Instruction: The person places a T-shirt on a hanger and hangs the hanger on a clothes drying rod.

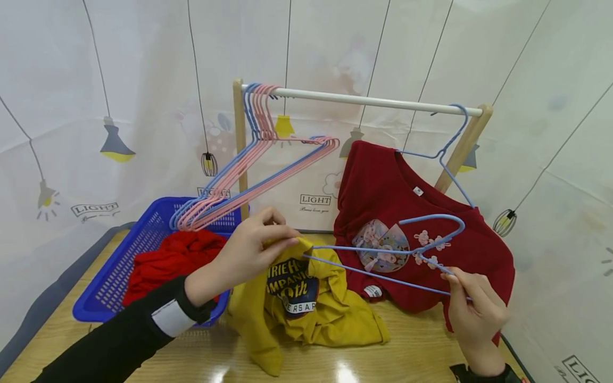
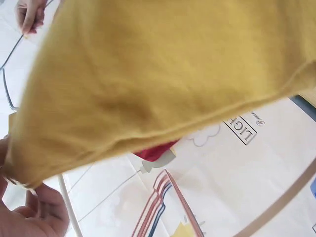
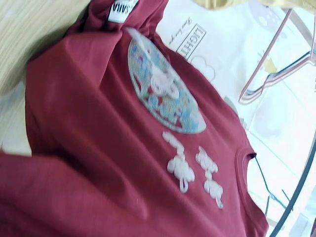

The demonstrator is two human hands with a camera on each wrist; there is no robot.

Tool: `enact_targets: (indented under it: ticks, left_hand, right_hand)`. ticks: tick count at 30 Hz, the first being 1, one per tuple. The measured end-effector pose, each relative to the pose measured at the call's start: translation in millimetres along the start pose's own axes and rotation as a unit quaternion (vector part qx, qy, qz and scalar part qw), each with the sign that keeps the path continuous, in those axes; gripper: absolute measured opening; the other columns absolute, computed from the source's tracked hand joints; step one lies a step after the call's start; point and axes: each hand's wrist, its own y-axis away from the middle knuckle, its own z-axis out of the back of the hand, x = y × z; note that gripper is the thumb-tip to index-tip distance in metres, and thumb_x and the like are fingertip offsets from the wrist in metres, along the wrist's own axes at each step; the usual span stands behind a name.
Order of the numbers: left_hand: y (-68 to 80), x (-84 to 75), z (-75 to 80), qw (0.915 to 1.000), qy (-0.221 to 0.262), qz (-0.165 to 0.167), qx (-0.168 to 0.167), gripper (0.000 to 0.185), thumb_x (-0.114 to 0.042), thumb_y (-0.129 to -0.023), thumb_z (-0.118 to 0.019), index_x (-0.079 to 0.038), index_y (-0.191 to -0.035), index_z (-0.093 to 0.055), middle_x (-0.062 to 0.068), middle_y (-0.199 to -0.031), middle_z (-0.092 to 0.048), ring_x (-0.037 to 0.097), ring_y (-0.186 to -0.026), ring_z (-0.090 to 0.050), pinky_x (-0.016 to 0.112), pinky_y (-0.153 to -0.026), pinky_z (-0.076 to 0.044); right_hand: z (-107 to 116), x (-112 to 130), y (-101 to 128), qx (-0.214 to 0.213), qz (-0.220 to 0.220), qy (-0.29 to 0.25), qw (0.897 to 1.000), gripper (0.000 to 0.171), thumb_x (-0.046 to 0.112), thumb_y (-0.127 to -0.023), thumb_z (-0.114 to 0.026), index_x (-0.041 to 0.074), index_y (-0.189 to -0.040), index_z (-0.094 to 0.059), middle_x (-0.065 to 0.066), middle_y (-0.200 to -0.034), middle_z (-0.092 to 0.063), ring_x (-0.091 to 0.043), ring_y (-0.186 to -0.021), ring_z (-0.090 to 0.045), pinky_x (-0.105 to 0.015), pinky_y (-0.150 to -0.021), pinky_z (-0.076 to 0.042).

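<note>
My left hand (image 1: 251, 250) pinches the raised edge of a yellow T-shirt (image 1: 335, 314) between thumb and fingers. Dark lettering and a badge print show on its front, and its lower part lies crumpled on the table. In the left wrist view the yellow cloth (image 2: 163, 74) fills much of the picture. A blue hanger (image 1: 369, 249), held sideways, spans both hands; my right hand (image 1: 479, 306) grips it near one shoulder end. Its other end meets the shirt's edge beside my left fingers, the tip hidden by cloth. The hook points up and left.
A wooden-post rack with a white rail (image 1: 359, 99) stands behind. Pink and blue hangers (image 1: 258, 143) hang at its left, over a blue basket (image 1: 102, 287) holding red cloth (image 1: 172, 263). At the right, a dark red shirt (image 1: 378, 186) hangs on another blue hanger (image 1: 450, 141), close behind my right hand.
</note>
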Motion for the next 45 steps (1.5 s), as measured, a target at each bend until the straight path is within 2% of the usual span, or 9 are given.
enact_targets:
  ticks: [4, 8, 15, 23, 28, 34, 37, 41, 45]
  left_hand:
    - [-5.5, -4.2, -5.5, 0.9999, 0.012, -0.004, 0.002, 0.006, -0.006, -0.094, -0.076, -0.009, -0.095, -0.08, -0.002, -0.087, -0.054, 0.012, -0.077, -0.046, 0.029, -0.064, -0.038]
    - [-10.1, -9.4, -9.7, 0.9991, 0.039, 0.013, 0.011, 0.006, -0.004, -0.094, -0.075, -0.007, -0.095, -0.079, -0.004, -0.086, -0.061, 0.011, -0.078, -0.052, 0.029, -0.067, -0.044]
    - [-22.6, -19.5, -18.0, 0.9988, 0.031, 0.032, 0.018, 0.008, -0.009, -0.097, -0.073, -0.008, -0.092, -0.079, -0.003, -0.084, -0.07, 0.012, -0.079, -0.056, 0.031, -0.071, -0.045]
    - [-35.5, -27.2, -34.6, 0.9926, 0.07, 0.067, 0.074, 0.013, -0.01, -0.1, -0.069, -0.008, -0.095, -0.08, -0.005, -0.077, -0.066, 0.01, -0.07, -0.048, 0.028, -0.064, -0.042]
    - [-41.3, -33.5, -38.7, 0.9934, 0.071, 0.047, 0.077, 0.012, -0.01, -0.1, -0.069, -0.01, -0.1, -0.082, -0.005, -0.078, -0.069, 0.011, -0.073, -0.048, 0.028, -0.068, -0.041]
    - [-46.0, -36.2, -40.7, 0.9974, 0.029, 0.022, 0.063, 0.009, -0.012, -0.096, -0.074, -0.011, -0.096, -0.083, -0.004, -0.081, -0.063, 0.011, -0.073, -0.047, 0.029, -0.069, -0.038]
    - [-43.4, -36.0, -42.9, 0.9956, -0.018, 0.035, 0.085, 0.01, -0.018, -0.097, -0.074, -0.015, -0.096, -0.083, -0.006, -0.081, -0.061, 0.011, -0.075, -0.05, 0.031, -0.072, -0.036]
    - [-36.5, -32.9, -45.5, 0.99, -0.06, 0.071, 0.106, 0.009, -0.022, -0.098, -0.072, -0.017, -0.096, -0.079, -0.008, -0.086, -0.069, 0.011, -0.081, -0.061, 0.036, -0.076, -0.04]
    - [-28.4, -30.4, -42.4, 0.9877, -0.074, 0.086, 0.108, 0.011, -0.023, -0.098, -0.073, -0.014, -0.094, -0.067, -0.009, -0.07, -0.06, 0.008, -0.064, -0.054, 0.042, -0.077, -0.044]
  right_hand:
    - [-6.5, 2.2, 4.2, 0.003, -0.005, -0.017, 1.0, 0.043, 0.019, -0.095, -0.077, -0.021, -0.083, -0.069, -0.021, -0.078, -0.073, 0.001, -0.08, -0.064, -0.009, -0.075, -0.046]
    - [-11.0, 0.6, 9.0, 0.009, -0.001, -0.025, 1.0, 0.044, 0.02, -0.094, -0.078, -0.021, -0.083, -0.069, -0.022, -0.078, -0.073, 0.001, -0.08, -0.064, -0.009, -0.074, -0.046]
    - [-13.7, 1.8, 12.5, 0.034, 0.001, -0.009, 0.999, 0.045, 0.024, -0.096, -0.076, -0.019, -0.082, -0.071, -0.025, -0.076, -0.07, -0.003, -0.074, -0.058, -0.007, -0.072, -0.043]
    - [-20.5, 8.7, 17.1, 0.074, 0.008, 0.026, 0.997, 0.045, 0.029, -0.099, -0.071, -0.013, -0.082, -0.074, -0.024, -0.072, -0.068, -0.011, -0.064, -0.055, -0.009, -0.073, -0.04]
    - [-23.4, 9.2, 24.0, 0.095, 0.002, 0.051, 0.994, 0.047, 0.033, -0.101, -0.068, -0.01, -0.083, -0.076, -0.022, -0.073, -0.069, -0.013, -0.064, -0.058, -0.009, -0.076, -0.041]
    - [-25.3, 6.3, 34.5, 0.099, -0.008, 0.052, 0.994, 0.045, 0.032, -0.101, -0.068, -0.009, -0.084, -0.076, -0.02, -0.073, -0.069, -0.011, -0.067, -0.062, -0.009, -0.077, -0.043]
    - [-25.7, 4.0, 42.3, 0.098, -0.016, 0.053, 0.994, 0.044, 0.031, -0.101, -0.068, -0.009, -0.086, -0.077, -0.02, -0.074, -0.07, -0.011, -0.069, -0.063, -0.008, -0.076, -0.044]
    - [-25.0, 0.4, 54.2, 0.11, -0.037, 0.051, 0.992, 0.042, 0.03, -0.101, -0.067, -0.009, -0.09, -0.076, -0.018, -0.076, -0.07, -0.007, -0.076, -0.065, -0.008, -0.079, -0.048]
    - [-25.1, -0.7, 61.3, 0.116, -0.056, 0.043, 0.991, 0.037, 0.025, -0.101, -0.069, -0.01, -0.092, -0.076, -0.018, -0.077, -0.07, -0.003, -0.08, -0.066, -0.01, -0.08, -0.05]
